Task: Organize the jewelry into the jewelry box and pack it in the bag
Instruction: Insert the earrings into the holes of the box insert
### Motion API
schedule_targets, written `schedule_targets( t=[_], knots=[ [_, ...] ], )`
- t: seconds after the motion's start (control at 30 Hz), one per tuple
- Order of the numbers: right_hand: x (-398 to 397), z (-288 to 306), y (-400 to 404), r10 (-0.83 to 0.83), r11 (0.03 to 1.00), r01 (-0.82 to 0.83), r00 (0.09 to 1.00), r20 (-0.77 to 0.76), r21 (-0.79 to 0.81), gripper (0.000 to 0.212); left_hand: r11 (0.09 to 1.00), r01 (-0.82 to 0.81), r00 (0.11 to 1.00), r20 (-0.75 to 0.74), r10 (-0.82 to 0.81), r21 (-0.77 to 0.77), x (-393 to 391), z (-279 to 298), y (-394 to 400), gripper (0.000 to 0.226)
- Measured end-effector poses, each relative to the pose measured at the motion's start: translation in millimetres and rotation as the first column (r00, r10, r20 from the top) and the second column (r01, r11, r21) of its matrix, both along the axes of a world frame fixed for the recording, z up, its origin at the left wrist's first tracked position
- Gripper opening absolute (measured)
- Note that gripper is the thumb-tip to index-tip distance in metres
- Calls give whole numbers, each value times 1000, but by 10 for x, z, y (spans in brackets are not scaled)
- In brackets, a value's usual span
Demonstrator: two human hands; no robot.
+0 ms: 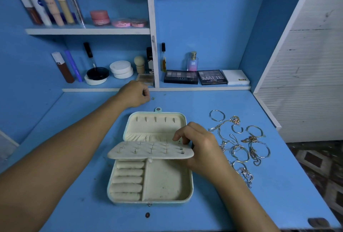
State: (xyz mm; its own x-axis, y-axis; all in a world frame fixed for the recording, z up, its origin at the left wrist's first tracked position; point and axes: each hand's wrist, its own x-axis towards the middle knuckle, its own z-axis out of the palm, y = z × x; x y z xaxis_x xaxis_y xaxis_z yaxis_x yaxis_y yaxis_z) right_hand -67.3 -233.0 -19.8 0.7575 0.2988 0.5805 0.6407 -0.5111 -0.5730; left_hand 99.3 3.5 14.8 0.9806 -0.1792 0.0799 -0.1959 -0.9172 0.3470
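Your right hand pinches the right end of the jewelry box's soft earring flap, fingers curled over its edge. Bangles and thin chains lie just beyond its knuckles: light, snag-prone, best lifted singly by the rims. Your left hand, loosely fisted, seemingly empty, rests beyond the lid.

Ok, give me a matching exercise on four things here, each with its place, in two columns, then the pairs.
Things:
1. jewelry box
2. bracelets and chains
3. eyeshadow palettes
4. pink jars

Places:
A. top shelf
B. open on the desk, centre
C. loose on the desk, right of the box
D. lower shelf, right section

Pairs: 1-B, 2-C, 3-D, 4-A
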Motion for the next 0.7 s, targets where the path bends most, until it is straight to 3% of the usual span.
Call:
schedule_targets(
  t=[0.2, 0.43, 0.7],
  knots=[
    [5, -9, -6, 8, 1000, -7, 999, 37, -21, 9, 988, -64, 998, -9, 64, -139, -130, 94, 27, 1],
    [-6, -8, -9, -5, 999, 9, 997, 76, -51, 11, 895, -163, 981, -164, 103, -415, -288, 236, 77, 9],
    [-16, -2, -16, -8, 997, 14, 997, 75, -82, 16, 843, -103, 987, -160, 20, -529, -404, 341, 22, 11]
  ],
)
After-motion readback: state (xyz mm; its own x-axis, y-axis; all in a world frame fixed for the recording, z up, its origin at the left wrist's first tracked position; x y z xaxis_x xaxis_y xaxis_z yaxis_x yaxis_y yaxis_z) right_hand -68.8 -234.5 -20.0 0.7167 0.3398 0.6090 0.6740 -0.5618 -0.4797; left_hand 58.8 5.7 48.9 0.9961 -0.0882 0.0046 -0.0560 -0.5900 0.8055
